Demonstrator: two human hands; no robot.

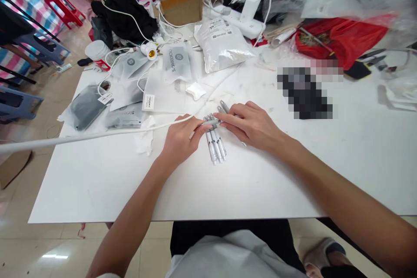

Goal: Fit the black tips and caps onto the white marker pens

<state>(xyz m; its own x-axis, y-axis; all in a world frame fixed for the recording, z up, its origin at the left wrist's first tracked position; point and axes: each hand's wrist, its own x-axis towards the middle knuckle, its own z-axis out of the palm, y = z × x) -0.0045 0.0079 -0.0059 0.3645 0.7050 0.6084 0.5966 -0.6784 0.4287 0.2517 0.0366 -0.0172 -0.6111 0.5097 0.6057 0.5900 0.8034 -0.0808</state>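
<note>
Several slim white-and-grey pens [215,144] lie side by side on the white table [97,182], tips toward me. My left hand [180,139] and my right hand [250,122] meet above them and pinch one grey pen [210,122] crosswise between thumb and fingertips, one hand at each end. More grey pen ends [223,107] show just beyond my right fingers. A long white cable [97,134] runs from the left edge across the table and passes behind my left hand.
Grey packaged pouches [87,106], white bags [223,43], a lamp socket [150,51], a cardboard box [182,5] and a red bag [342,37] crowd the far side of the table. Stools stand on the floor at left. A blurred dark object [306,91] lies right of centre.
</note>
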